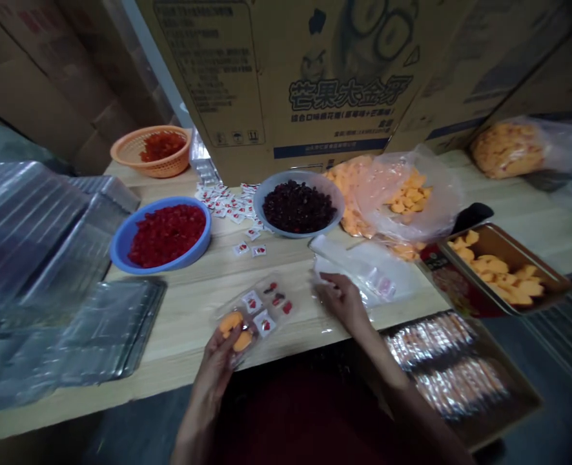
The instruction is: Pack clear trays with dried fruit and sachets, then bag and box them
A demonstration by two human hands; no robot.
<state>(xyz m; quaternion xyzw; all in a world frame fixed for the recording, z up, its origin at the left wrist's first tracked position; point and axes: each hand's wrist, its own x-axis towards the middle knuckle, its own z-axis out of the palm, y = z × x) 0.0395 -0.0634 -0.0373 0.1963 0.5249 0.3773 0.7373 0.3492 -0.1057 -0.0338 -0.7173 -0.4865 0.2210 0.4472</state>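
Note:
My left hand grips the near left end of a clear plastic tray, its thumb over the orange pieces. The tray is tilted on the diagonal; its compartments also hold small white packets with red prints and several dark red pieces. To the right, my right hand is closed at the left edge of some clear plastic bags lying on the table. Its fingertips are blurred, and what they pinch is too small to make out.
A blue bowl of red pieces, a bowl of dark pieces and loose packets lie beyond. Stacked clear trays stand left. On the right are a tin of orange pieces and a carton of wrapped packs. Large cartons stand behind.

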